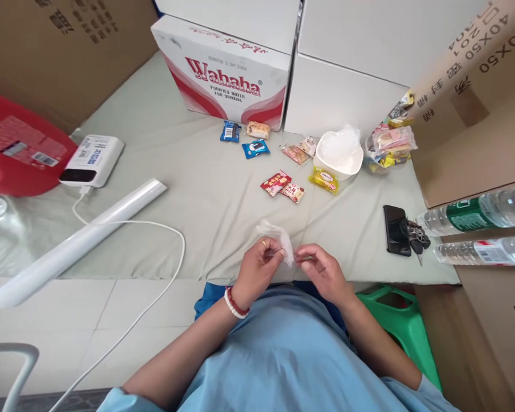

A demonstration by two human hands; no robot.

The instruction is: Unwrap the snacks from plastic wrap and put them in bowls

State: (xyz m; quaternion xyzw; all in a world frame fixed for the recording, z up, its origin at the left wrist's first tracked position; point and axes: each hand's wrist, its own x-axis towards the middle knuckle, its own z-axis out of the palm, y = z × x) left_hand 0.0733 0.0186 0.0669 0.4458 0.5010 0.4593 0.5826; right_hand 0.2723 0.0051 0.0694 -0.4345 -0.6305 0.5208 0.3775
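Note:
A crumpled, thin clear plastic bag is pinched between the thumb and fingers of my left hand, just above the near edge of the table. Close by on its right is my right hand, its fingers loosely bent and apart, the tips near the plastic. Beyond both hands lie a red snack packet, a cream-coloured packet partly under it, and a yellow packet. A white bowl behind them holds more crumpled clear plastic.
Blue packets and a bun-like snack lie before a Wahaha carton. At right are a container of snacks, a phone, keys and bottles. A power bank, cable and white tube occupy the left.

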